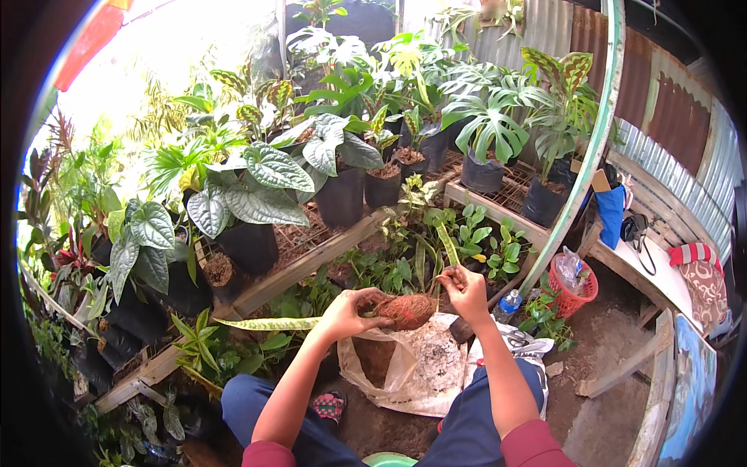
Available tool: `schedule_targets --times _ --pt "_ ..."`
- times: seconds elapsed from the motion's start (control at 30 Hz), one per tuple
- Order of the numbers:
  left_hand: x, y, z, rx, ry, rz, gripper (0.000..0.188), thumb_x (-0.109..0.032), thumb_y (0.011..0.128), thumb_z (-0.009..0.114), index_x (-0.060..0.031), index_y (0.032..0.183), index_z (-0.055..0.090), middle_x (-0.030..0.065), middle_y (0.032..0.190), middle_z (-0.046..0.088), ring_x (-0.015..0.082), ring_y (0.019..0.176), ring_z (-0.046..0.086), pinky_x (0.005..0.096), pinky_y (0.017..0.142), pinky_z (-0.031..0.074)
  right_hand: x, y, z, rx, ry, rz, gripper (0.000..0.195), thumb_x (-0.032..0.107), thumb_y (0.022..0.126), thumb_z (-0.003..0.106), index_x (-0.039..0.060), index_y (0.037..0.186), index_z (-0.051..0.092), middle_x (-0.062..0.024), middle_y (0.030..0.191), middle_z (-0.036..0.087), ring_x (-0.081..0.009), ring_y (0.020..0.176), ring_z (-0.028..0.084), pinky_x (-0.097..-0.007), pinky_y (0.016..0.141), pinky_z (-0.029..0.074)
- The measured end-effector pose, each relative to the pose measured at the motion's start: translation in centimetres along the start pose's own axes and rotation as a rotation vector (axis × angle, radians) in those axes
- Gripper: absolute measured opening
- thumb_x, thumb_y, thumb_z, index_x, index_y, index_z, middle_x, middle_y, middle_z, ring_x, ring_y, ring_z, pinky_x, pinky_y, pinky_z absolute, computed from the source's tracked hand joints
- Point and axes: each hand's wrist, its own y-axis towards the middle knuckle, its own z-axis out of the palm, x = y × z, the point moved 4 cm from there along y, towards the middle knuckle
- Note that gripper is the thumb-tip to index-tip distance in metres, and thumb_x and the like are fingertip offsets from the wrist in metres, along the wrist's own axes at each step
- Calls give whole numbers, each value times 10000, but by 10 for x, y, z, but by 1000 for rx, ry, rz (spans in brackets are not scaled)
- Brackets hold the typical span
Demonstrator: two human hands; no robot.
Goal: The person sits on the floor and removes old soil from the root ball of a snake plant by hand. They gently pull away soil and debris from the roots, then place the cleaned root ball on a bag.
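My left hand [352,312] is closed around a reddish-brown fibrous bundle [408,312], which looks like coir or a root ball. A long, pale-mottled snake plant leaf [268,323] stretches leftward from that hand; where it joins the bundle is hidden. To the right, my right hand [467,290] has its fingertips pinched on a thin strand near the bundle's right end. Another yellow-edged snake plant leaf [448,244] rises just above these fingers; whether they hold it cannot be made out. Below the bundle, a translucent plastic bag [373,388] holds brown material.
A soil-stained white sack [435,370] lies between my knees. Beyond my right hand stand a water bottle [509,303] and a red plastic basket [575,286]. A wooden plant rack [309,265] carries potted plants ahead. A green basin rim [390,459] shows at the bottom.
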Motion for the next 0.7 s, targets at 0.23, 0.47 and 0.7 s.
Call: schedule_targets --times 0.23,0.47,0.7 --pt "-14 -1 1 60 -59 -61 439 -225 667 803 -37 1037 659 74 940 691 156 861 634 318 816 484 2 -3 0 -15 67 -36 107 36 830 657 -51 864 605 -89 758 667 -63 678 599 -211 587 463" --pt "-12 1 -2 37 -67 -2 459 -261 688 802 -31 1058 655 101 931 691 145 856 645 300 818 496 -24 -2 20 109 246 155 89 44 843 659 -21 855 599 -16 778 640 -39 733 565 -208 641 456" --pt "10 4 -2 -81 -384 4 469 -159 733 780 21 1127 601 79 1023 670 130 912 621 304 848 494 -49 -11 55 122 706 430 108 103 861 653 35 921 594 33 770 585 -41 656 520 -203 580 420"
